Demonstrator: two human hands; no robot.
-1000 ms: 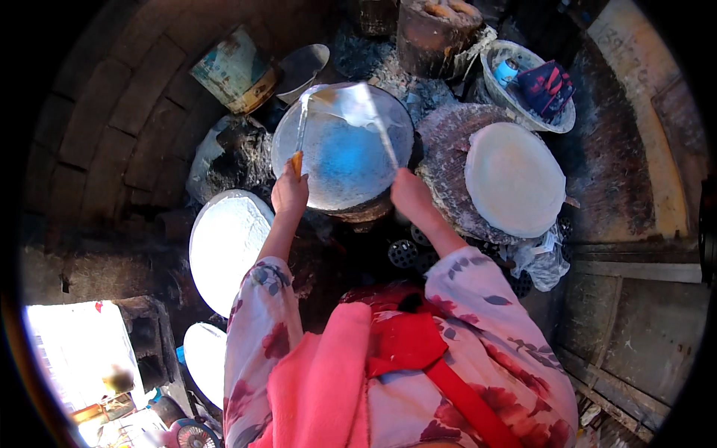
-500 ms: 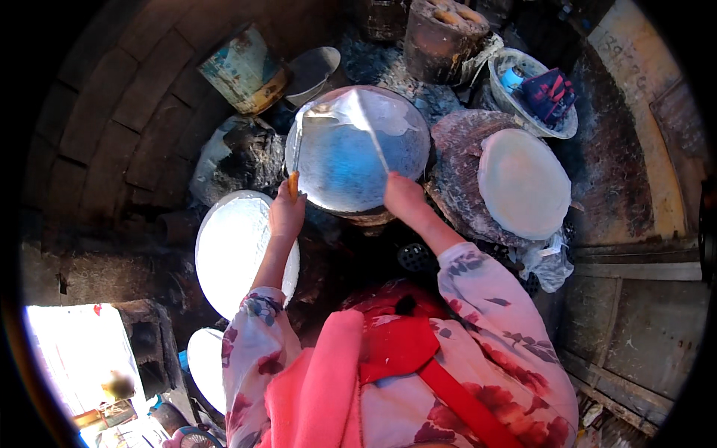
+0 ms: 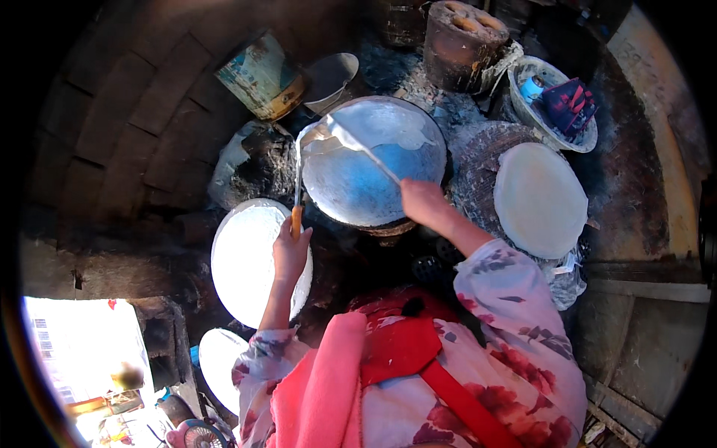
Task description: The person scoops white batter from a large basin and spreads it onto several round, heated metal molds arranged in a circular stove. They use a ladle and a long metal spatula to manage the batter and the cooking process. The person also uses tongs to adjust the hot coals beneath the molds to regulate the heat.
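Note:
A round griddle (image 3: 364, 196) sits at the centre, with pale batter (image 3: 392, 119) over its far part. My left hand (image 3: 291, 252) is closed on the wooden handle of a long metal tool (image 3: 297, 218), whose far end reaches the griddle's upper left edge. My right hand (image 3: 424, 200) grips a long thin stick (image 3: 377, 160) slanting to the batter's upper left, where both tools nearly meet. A white round sheet (image 3: 250, 261) lies left of my left hand, and a paler one (image 3: 538, 198) rests on a crusted round stand (image 3: 478, 164) to the right.
A stained bucket (image 3: 254, 75), a metal bowl (image 3: 328, 78) and a clay cylinder (image 3: 455, 56) with holes stand behind. At the back right, a basin (image 3: 575, 142) holds a blue can and dark cloth. A second white disc (image 3: 220, 369) and a fan (image 3: 203, 434) are at the lower left.
The scene has shifted down and right in view. My left hand sits lower against the griddle, and the stick in my right hand now slants further leftward across the batter.

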